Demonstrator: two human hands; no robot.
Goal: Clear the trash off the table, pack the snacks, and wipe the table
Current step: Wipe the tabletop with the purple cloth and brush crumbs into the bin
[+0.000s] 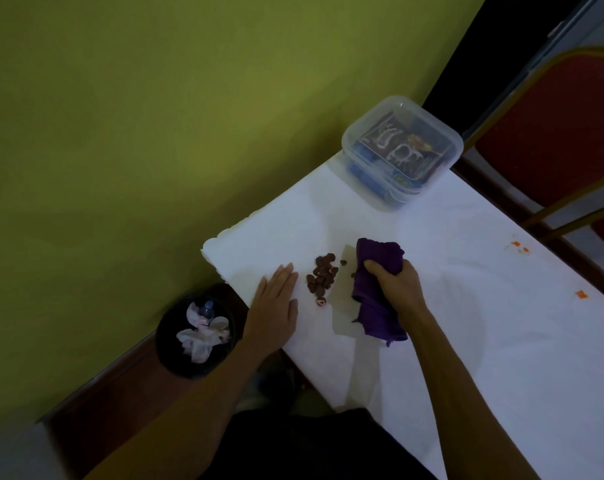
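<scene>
The person's right hand (395, 285) was curled round a bunched dark purple cloth (376, 258), gripping it from above and holding it down on the white-covered counter (466, 323). The left hand (276, 303) lay flat on the counter near its left edge, fingers straight and together, grasping nothing. Between the two hands sat a small heap of dark brown snack crumbs (323, 277), just beside the cloth and apart from the left fingertips. A pale rectangular patch showed under the cloth; whether it was paper or a damp mark could not be told. At the far corner of the counter stood a clear square plastic box (402, 152) with its lid on and printed snack packets inside. Scattered orange bits (581, 294) lay along the counter's right side, well apart from the cloth. On the floor by the left edge stood a round black bin (167, 358) holding crumpled white tissue (201, 336) and a small plastic bottle (207, 308). A red chair with a gold frame (563, 133) stood beyond the counter, against a green wall (120, 133).
</scene>
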